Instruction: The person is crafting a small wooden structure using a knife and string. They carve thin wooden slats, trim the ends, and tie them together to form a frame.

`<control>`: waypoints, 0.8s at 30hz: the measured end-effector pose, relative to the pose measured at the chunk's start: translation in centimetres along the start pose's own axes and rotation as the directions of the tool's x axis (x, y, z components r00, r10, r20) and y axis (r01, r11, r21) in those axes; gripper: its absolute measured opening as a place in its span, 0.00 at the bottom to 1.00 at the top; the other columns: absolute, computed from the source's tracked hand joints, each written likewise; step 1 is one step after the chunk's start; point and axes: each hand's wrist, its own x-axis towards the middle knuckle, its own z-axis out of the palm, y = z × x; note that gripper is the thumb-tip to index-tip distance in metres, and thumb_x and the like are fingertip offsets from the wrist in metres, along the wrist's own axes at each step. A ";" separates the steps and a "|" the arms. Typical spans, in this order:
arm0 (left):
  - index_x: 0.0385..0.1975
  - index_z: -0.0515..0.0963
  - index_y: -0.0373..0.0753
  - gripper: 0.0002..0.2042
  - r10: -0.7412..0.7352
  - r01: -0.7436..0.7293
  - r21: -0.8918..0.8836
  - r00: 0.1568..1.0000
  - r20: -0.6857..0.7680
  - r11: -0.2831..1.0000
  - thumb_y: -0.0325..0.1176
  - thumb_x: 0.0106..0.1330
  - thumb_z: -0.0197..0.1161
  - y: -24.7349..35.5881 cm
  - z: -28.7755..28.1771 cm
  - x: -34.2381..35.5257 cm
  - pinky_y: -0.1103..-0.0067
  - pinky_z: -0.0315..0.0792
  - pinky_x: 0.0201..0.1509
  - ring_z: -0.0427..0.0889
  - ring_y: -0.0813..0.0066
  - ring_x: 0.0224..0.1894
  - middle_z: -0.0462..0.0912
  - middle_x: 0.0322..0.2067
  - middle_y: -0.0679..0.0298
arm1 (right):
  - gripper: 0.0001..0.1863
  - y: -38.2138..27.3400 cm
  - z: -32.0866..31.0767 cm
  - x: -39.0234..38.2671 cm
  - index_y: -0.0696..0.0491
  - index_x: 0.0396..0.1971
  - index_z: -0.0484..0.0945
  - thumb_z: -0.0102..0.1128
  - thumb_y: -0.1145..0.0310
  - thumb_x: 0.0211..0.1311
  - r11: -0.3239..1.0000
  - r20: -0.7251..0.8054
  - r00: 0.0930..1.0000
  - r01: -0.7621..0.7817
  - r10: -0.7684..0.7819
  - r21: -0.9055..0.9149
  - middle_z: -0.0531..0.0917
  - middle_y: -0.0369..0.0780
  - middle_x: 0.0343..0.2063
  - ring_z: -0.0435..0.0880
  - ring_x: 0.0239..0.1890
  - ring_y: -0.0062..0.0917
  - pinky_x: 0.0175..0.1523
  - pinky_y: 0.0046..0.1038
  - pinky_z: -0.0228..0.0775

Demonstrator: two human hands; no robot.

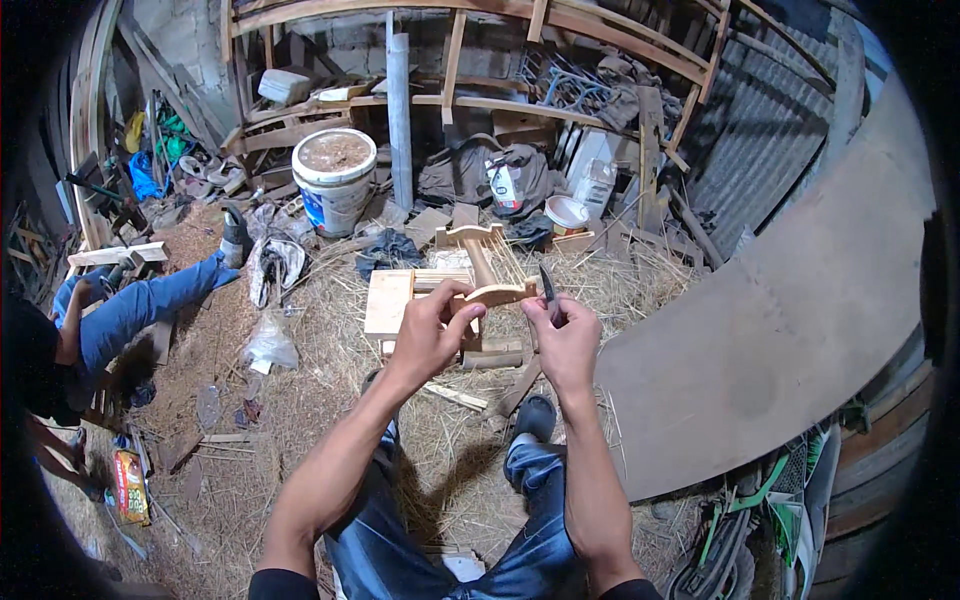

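A small wooden frame [503,294] with two wavy-edged end pieces is held in front of me. A wider brown bar and several thin sticks run between its ends. My left hand [430,335] pinches the near end piece between thumb and fingers. A dark-bladed knife [549,290] is gripped in my right hand [567,345], its blade pointing up beside the frame's right corner. Whether the blade touches the wood I cannot tell. Below the frame lies a pale wooden block [389,303] with more wood pieces, partly hidden by my left hand.
Straw and shavings cover the floor. A white bucket [340,205] filled with shavings stands beyond, near a grey post [400,120]. A large brown sheet [770,340] leans at right above a green-and-white motorcycle [795,500]. Another person's jeans-clad leg [150,312] stretches in from the left.
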 end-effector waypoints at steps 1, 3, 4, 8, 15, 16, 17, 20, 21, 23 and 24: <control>0.36 0.73 0.34 0.09 0.002 -0.002 -0.012 1.000 -0.013 1.000 0.31 0.59 0.61 0.1 0.2 0.0 0.82 0.67 0.19 0.77 0.78 0.18 0.78 0.16 0.59 | 0.09 0.1 -0.1 0.0 0.59 0.24 0.80 0.65 0.68 0.49 1.000 0.007 1.000 0.020 -0.020 -0.015 0.75 0.38 0.12 0.68 0.14 0.20 0.23 0.25 0.59; 0.35 0.73 0.33 0.08 0.006 -0.008 -0.035 0.999 -0.041 0.999 0.30 0.59 0.61 0.7 0.3 0.1 0.82 0.67 0.18 0.78 0.78 0.18 0.79 0.17 0.59 | 0.08 -0.3 -0.4 0.1 0.58 0.25 0.80 0.65 0.68 0.49 0.997 0.021 0.998 0.062 -0.061 -0.044 0.77 0.40 0.13 0.72 0.15 0.23 0.24 0.26 0.62; 0.35 0.73 0.33 0.08 -0.003 0.001 -0.045 0.999 -0.048 0.999 0.29 0.59 0.61 0.8 0.2 0.1 0.82 0.67 0.19 0.78 0.78 0.19 0.79 0.17 0.59 | 0.08 -0.7 -0.4 0.0 0.59 0.26 0.80 0.65 0.69 0.49 0.997 0.015 0.998 0.062 -0.062 -0.037 0.78 0.41 0.15 0.74 0.17 0.23 0.26 0.26 0.64; 0.33 0.74 0.32 0.07 0.026 -0.030 -0.051 0.998 -0.061 0.998 0.27 0.58 0.61 1.2 0.1 0.1 0.82 0.69 0.22 0.79 0.77 0.21 0.79 0.19 0.59 | 0.09 -1.0 -0.1 -0.1 0.60 0.30 0.79 0.64 0.72 0.49 0.996 -0.038 0.995 0.089 -0.087 0.031 0.81 0.43 0.24 0.80 0.26 0.26 0.33 0.26 0.69; 0.33 0.73 0.32 0.07 0.043 -0.047 -0.068 0.997 -0.061 0.997 0.26 0.58 0.61 0.9 0.4 0.0 0.81 0.70 0.24 0.81 0.76 0.22 0.80 0.20 0.59 | 0.11 -1.5 0.0 0.0 0.62 0.33 0.78 0.63 0.76 0.48 0.984 -0.024 0.984 0.179 -0.179 0.010 0.81 0.44 0.29 0.82 0.31 0.28 0.38 0.26 0.71; 0.33 0.73 0.32 0.07 0.040 -0.045 -0.087 0.997 -0.063 0.995 0.26 0.58 0.61 1.1 0.4 0.0 0.81 0.70 0.23 0.81 0.75 0.22 0.80 0.20 0.59 | 0.10 -1.5 0.0 0.0 0.62 0.33 0.78 0.63 0.76 0.48 0.983 -0.034 0.983 0.183 -0.183 0.004 0.81 0.44 0.29 0.82 0.30 0.28 0.37 0.26 0.71; 0.33 0.73 0.32 0.07 0.049 -0.054 -0.074 0.997 -0.067 0.996 0.26 0.58 0.61 1.1 0.4 -0.1 0.81 0.70 0.23 0.81 0.75 0.22 0.80 0.20 0.58 | 0.10 -1.5 0.1 0.0 0.62 0.33 0.78 0.63 0.76 0.48 0.982 -0.044 0.981 0.187 -0.187 -0.003 0.81 0.44 0.28 0.82 0.30 0.28 0.37 0.26 0.71; 0.33 0.73 0.32 0.06 0.063 -0.067 -0.060 0.995 -0.072 0.996 0.26 0.58 0.61 0.7 0.6 -0.2 0.81 0.70 0.22 0.81 0.74 0.22 0.80 0.20 0.58 | 0.10 -1.7 0.2 -0.1 0.62 0.33 0.78 0.63 0.76 0.48 0.979 -0.061 0.977 0.205 -0.205 -0.006 0.81 0.44 0.27 0.82 0.30 0.27 0.35 0.26 0.71; 0.33 0.73 0.33 0.06 0.062 -0.067 -0.070 0.996 -0.072 0.995 0.26 0.58 0.61 0.7 0.6 -0.1 0.81 0.70 0.22 0.81 0.75 0.22 0.80 0.19 0.58 | 0.10 -1.7 0.2 -0.1 0.62 0.32 0.78 0.62 0.76 0.49 0.977 -0.064 0.975 0.212 -0.212 -0.005 0.81 0.44 0.27 0.82 0.29 0.27 0.35 0.25 0.71; 0.33 0.73 0.32 0.06 0.045 -0.049 -0.080 0.998 -0.054 0.996 0.26 0.58 0.61 0.8 0.6 -0.1 0.81 0.71 0.23 0.81 0.75 0.23 0.80 0.21 0.59 | 0.09 -1.6 0.4 -0.2 0.61 0.32 0.78 0.62 0.76 0.49 0.977 -0.085 0.973 0.213 -0.213 -0.003 0.81 0.43 0.27 0.81 0.28 0.26 0.33 0.24 0.70; 0.34 0.73 0.32 0.07 0.030 -0.033 -0.080 0.999 -0.035 0.996 0.25 0.58 0.61 0.8 0.5 -0.2 0.81 0.73 0.24 0.82 0.76 0.24 0.81 0.23 0.59 | 0.09 -1.5 0.5 -0.2 0.61 0.32 0.78 0.62 0.76 0.49 0.977 -0.096 0.972 0.214 -0.213 -0.003 0.81 0.43 0.27 0.81 0.28 0.25 0.32 0.24 0.70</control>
